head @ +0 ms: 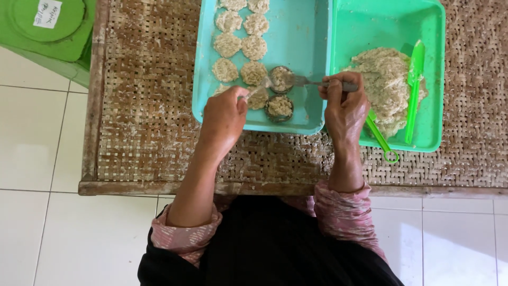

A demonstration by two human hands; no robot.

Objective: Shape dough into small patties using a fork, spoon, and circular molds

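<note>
The turquoise plastic tray [312, 42] holds two columns of flat, round, grainy beige patties [241, 45] along its left part, and nearer the person two small round metal moulds: the far mould [279, 78] and the near mould [279, 106], both packed with the same coarse mixture. Touching the tray's right wall sits a bright green tray [391, 21] carrying a crumbly heap of mixture [385, 79], with a green plastic spatula [414, 87] lying along the heap's right side and a second green utensil with a ring-ended handle [382, 139] poking over its near rim. The left hand [225, 116] is closed on a metal utensil [258, 91] whose tip lies just left of the moulds, over the nearest patty. The right hand [345, 103] pinches the handle of a metal spoon [301, 81], its bowl resting at the far mould. Both trays stand on a woven rattan table [148, 106] with a wooden edge, dusted with pale crumbs. Left of the table, on white floor tiles [32, 137], is a green lidded container [50, 26].
</note>
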